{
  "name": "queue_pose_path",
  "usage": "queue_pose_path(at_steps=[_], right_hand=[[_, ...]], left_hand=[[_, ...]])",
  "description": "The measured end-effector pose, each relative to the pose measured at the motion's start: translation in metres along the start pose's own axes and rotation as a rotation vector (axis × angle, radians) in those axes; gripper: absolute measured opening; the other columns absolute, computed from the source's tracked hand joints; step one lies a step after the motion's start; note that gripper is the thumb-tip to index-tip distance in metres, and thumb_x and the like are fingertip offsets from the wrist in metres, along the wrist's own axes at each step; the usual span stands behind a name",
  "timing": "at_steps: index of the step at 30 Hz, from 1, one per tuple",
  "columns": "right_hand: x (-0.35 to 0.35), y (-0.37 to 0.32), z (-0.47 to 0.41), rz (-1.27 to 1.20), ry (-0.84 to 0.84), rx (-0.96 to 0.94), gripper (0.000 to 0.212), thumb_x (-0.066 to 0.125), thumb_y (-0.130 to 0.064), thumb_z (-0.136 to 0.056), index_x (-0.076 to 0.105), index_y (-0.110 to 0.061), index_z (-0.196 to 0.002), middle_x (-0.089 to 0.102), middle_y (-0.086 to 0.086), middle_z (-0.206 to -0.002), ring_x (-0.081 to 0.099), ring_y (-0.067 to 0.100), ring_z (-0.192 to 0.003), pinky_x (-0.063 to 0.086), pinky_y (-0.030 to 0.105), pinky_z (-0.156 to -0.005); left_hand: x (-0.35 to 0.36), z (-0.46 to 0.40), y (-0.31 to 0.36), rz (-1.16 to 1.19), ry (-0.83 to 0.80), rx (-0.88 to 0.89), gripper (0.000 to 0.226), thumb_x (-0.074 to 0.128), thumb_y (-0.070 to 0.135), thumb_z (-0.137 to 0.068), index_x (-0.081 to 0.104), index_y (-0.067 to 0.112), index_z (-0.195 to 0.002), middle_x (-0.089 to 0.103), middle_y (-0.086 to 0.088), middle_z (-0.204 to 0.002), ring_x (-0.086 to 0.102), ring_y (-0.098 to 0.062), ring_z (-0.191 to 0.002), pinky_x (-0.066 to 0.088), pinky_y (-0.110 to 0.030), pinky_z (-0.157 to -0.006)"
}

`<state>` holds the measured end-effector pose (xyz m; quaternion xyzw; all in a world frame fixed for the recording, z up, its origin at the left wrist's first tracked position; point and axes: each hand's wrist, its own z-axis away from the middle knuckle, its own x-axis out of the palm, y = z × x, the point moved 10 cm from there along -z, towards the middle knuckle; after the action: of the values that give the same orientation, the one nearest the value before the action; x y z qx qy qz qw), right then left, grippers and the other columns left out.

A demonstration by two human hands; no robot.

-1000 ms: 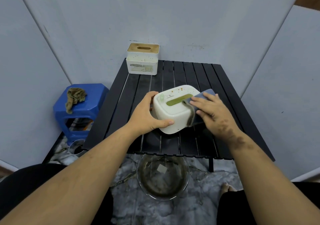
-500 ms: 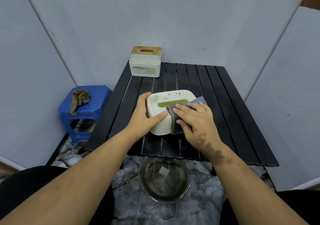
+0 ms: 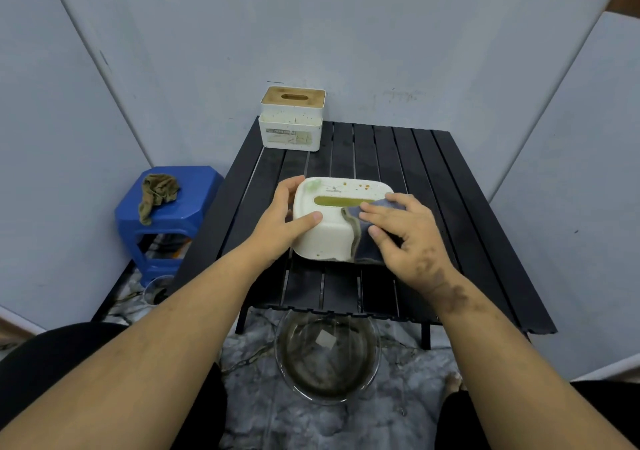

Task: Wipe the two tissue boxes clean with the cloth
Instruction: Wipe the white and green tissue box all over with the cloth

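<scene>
A white rounded tissue box (image 3: pixel 329 238) with a green slot and brown specks on its top lies in the middle of the black slatted table (image 3: pixel 460 214). My left hand (image 3: pixel 277 227) grips its left end, thumb on the near side and fingers behind. My right hand (image 3: pixel 405 241) presses a grey-blue cloth (image 3: pixel 362 245) flat over the box's right part, and the cloth hangs down the near side. A second white tissue box (image 3: pixel 292 127) with a wooden lid and speckled sides stands at the table's far left corner.
Left of the table stands a blue plastic stool (image 3: pixel 197 207) with a crumpled brown rag (image 3: pixel 157 193) on it. On the floor under the table's near edge sits a glass bowl (image 3: pixel 327 380) of murky water. Grey panels close in three sides.
My right hand slid the cloth from the box's right end leftward over the top and near side. My left hand kept its hold on the box.
</scene>
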<state>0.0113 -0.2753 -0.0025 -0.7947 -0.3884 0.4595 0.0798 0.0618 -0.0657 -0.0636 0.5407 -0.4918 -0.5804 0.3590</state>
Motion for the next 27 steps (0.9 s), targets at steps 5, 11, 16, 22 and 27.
queue_pose_path(at_steps=[5, 11, 16, 22, 27], right_hand=[[-0.018, 0.043, -0.017, -0.111, -0.055, 0.248, 0.028, 0.069, -0.010, -0.090, 0.075, -0.019, -0.116, 0.068, -0.015, -0.114, 0.047, 0.016, -0.130, 0.038, 0.019, -0.108], [-0.009, 0.049, -0.040, 0.009, -0.125, 0.320, 0.030, 0.065, -0.015, -0.093, 0.071, -0.017, -0.122, 0.065, -0.012, -0.126, 0.051, 0.017, -0.125, 0.031, 0.017, -0.106], [0.011, 0.040, -0.019, -0.040, -0.204, 0.407, 0.055, 0.062, -0.045, -0.093, 0.054, -0.020, -0.142, 0.036, -0.010, -0.157, 0.030, 0.010, -0.144, 0.020, 0.025, -0.118], [0.013, 0.051, -0.025, -0.170, -0.274, 0.519, 0.041, 0.058, -0.030, -0.099, 0.054, -0.033, -0.140, 0.029, -0.012, -0.161, 0.016, 0.014, -0.152, 0.011, 0.032, -0.124], [0.043, 0.025, -0.057, 0.100, -0.559, 0.338, 0.041, 0.043, -0.034, -0.105, 0.045, -0.038, -0.145, 0.022, -0.015, -0.162, 0.002, 0.019, -0.154, -0.004, 0.044, -0.125]], left_hand=[[0.002, 0.000, 0.003, -0.007, -0.039, -0.005, 0.071, 0.070, 0.058, -0.072, 0.036, 0.058, -0.135, 0.051, 0.024, -0.140, 0.055, -0.012, -0.129, 0.049, -0.037, -0.109], [0.003, 0.001, 0.004, -0.029, -0.060, -0.001, 0.079, 0.068, 0.061, -0.073, 0.032, 0.052, -0.143, 0.050, 0.026, -0.139, 0.054, -0.010, -0.130, 0.048, -0.039, -0.111], [0.004, 0.000, 0.003, -0.033, -0.061, 0.007, 0.080, 0.067, 0.062, -0.073, 0.032, 0.051, -0.144, 0.050, 0.022, -0.141, 0.054, -0.014, -0.131, 0.049, -0.041, -0.110], [0.005, -0.001, 0.002, -0.026, -0.080, 0.010, 0.085, 0.068, 0.061, -0.074, 0.030, 0.047, -0.149, 0.049, 0.027, -0.140, 0.055, -0.010, -0.128, 0.050, -0.037, -0.108], [0.008, -0.001, 0.004, -0.025, -0.090, 0.019, 0.085, 0.069, 0.063, -0.073, 0.031, 0.047, -0.148, 0.050, 0.024, -0.141, 0.056, -0.008, -0.127, 0.051, -0.030, -0.103]])
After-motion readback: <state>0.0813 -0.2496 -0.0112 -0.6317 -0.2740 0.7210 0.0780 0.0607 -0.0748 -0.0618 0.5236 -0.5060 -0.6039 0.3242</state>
